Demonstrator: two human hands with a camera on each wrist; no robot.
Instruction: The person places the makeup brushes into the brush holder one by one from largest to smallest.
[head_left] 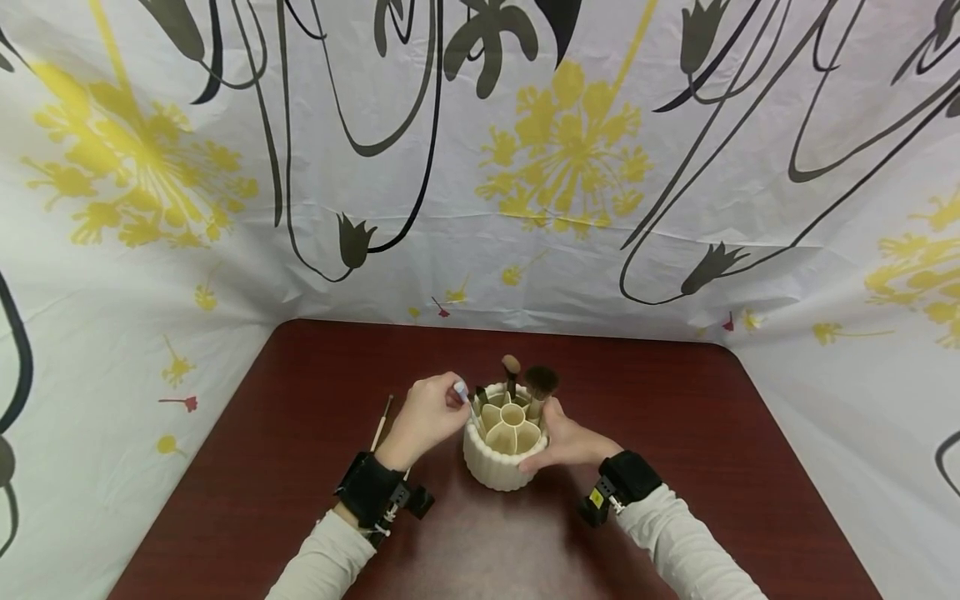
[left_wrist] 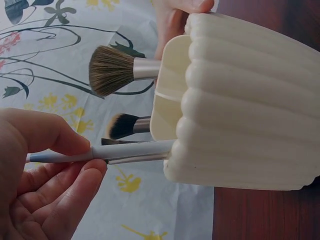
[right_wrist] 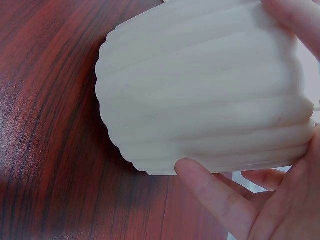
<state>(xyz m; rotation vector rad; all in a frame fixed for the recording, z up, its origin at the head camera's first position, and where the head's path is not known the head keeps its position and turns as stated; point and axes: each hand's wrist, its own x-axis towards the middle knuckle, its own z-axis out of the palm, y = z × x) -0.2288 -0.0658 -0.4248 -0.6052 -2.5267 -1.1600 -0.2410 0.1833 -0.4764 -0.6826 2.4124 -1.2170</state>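
A cream, fluted makeup brush holder [head_left: 498,462] with petal-shaped compartments stands upright on the table. My left hand [head_left: 427,417] pinches a slim pale blue-white stick [left_wrist: 132,151] between thumb and fingers; its far end is inside the holder's rim, at the left side. What tips this stick cannot be made out. My right hand [head_left: 573,442] grips the holder's right side, thumb at the front and fingers around the side. In the holder stand a large fluffy brush [left_wrist: 111,70], a tan-tipped brush [head_left: 512,364] and a smaller dark one beside the stick.
Left of the holder, a thin stick with a dark tip and pale handle [head_left: 381,429] lies on the dark red wooden table [head_left: 480,550], partly behind my left wrist. A white floral-patterned cloth [head_left: 420,192] hangs behind and at both sides of the table.
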